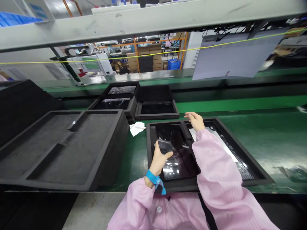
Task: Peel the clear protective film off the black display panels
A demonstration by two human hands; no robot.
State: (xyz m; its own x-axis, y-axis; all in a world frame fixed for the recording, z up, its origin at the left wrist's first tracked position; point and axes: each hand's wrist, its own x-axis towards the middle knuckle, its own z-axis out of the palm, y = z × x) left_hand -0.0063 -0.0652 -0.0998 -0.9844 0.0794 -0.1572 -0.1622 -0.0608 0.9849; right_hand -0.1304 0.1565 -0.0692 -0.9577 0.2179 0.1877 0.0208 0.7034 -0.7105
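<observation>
Panel (pixel 178 150), dark and glossy, lies flat in the left compartment of the black foam tray (pixel 149 140) in front of you on the green belt (pixel 268 134). A paler panel (pixel 233 158) fills the right compartment. Your left hand (pixel 160 158) rests on the dark panel's near left part, thumb held apart from curled fingers over crinkled clear film; I cannot tell whether it pinches that film. Your right hand (pixel 195 120) lies flat, fingers stretched, on the tray's far rim by the divider. The dark panel looks thin, stiff and light, slick under its wrap, and likely to crack or scratch. Take it by opposite edges, not the face, and keep it level. A white slip (pixel 137 128) and a larger foam tray (pixel 62 143) lie to your left.
</observation>
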